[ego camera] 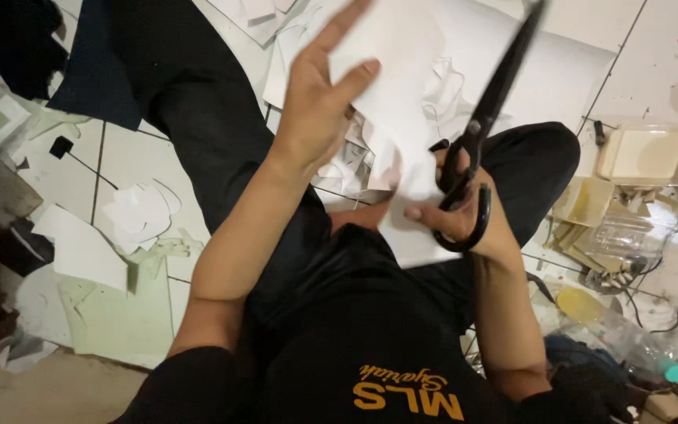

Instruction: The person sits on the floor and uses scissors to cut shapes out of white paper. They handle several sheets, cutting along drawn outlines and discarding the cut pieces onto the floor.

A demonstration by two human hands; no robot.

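— Where do things stand?

— Your right hand (457, 216) is closed through the loops of the black scissors (484, 126), blades running up toward one o'clock. Your left hand (319, 102) holds the white sheet (398, 86) from behind, thumb pressed on its face, fingers spread toward twelve. The sheet hangs over your lap, its lower end just beside your right hand.

— What could go wrong?

— The sheet is held only near its top left, so I judge it may flop or twist between the blades and tear rather than cut clean. Your left thumb sits near the cutting line; a long snip toward eleven o'clock could reach it.

— Anything else?

— White offcuts (139, 212) lie on the tiled floor (653, 47) at nine o'clock and a clear bottle (625, 338) at four; a shifted leg could slip on them or knock it.
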